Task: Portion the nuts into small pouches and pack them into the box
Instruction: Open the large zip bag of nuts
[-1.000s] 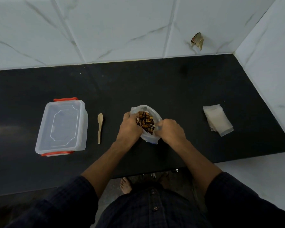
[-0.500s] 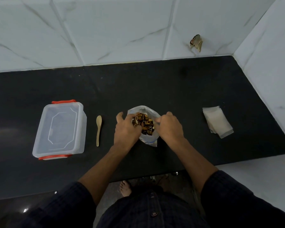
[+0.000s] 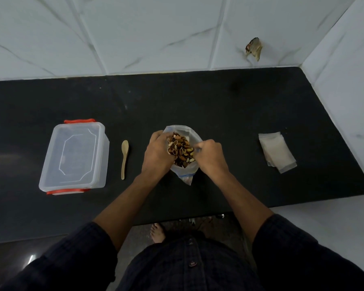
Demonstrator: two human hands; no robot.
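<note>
Item: bag of nuts (image 3: 182, 152) mid-worktop, our left hand (image 3: 158, 153) and right hand (image 3: 210, 156) gripping its mouth; spoon (image 3: 124, 158) lies lengthwise nearer the left hand, pouches (image 3: 276, 151) toward the right edge.

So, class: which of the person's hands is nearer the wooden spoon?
Left. The left hand grips the nut bag's side facing the spoon; the right hand holds the bag's far side.
</note>
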